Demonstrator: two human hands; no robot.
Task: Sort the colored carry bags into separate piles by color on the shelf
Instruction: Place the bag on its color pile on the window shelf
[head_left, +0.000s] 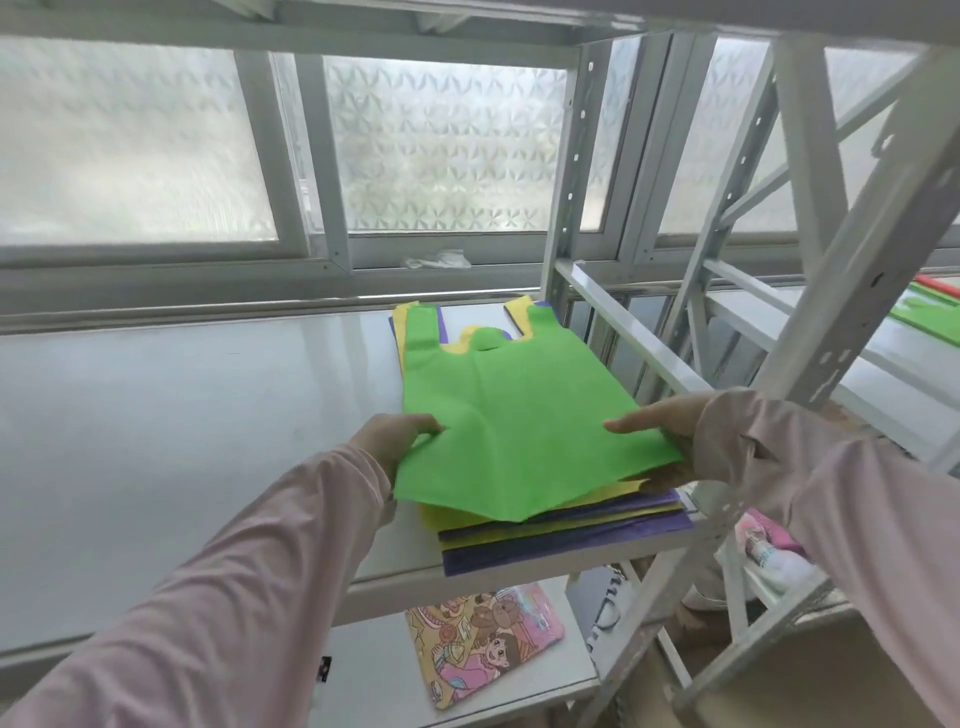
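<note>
Starting at the left, most of the white shelf (156, 441) lies bare, so no sorted colour piles show on this level yet. The left hand (395, 441) comes in beside that open space, its fingers (426, 427) closed in a pinch on the near left corner of the green bag (519, 405). That bag lies on top of the mixed stack (571, 525), which sits at the right end of the shelf, against the upright post, with yellow and purple bags showing beneath it. The bag's near edge is raised a little and creased; its handles rest flat at the far end. The right hand (660, 431) holds the near right corner, thumb on top and the other fingers tucked under the fabric, so how many layers they hold cannot be told.

The likely fault, as I judge it, is a double pick: thin fabric clings, and the yellow bag directly under could lift with the green one and land in the wrong pile. The stack's near edge overhangs the shelf lip slightly, so a hard pull toward the body could drag lower bags off.

Frosted patterned windows (441, 145) run behind the shelf. A lower shelf carries a cartoon-printed bag (483, 644). Far right, a neighbouring rack (857, 332) holds something green and red.
</note>
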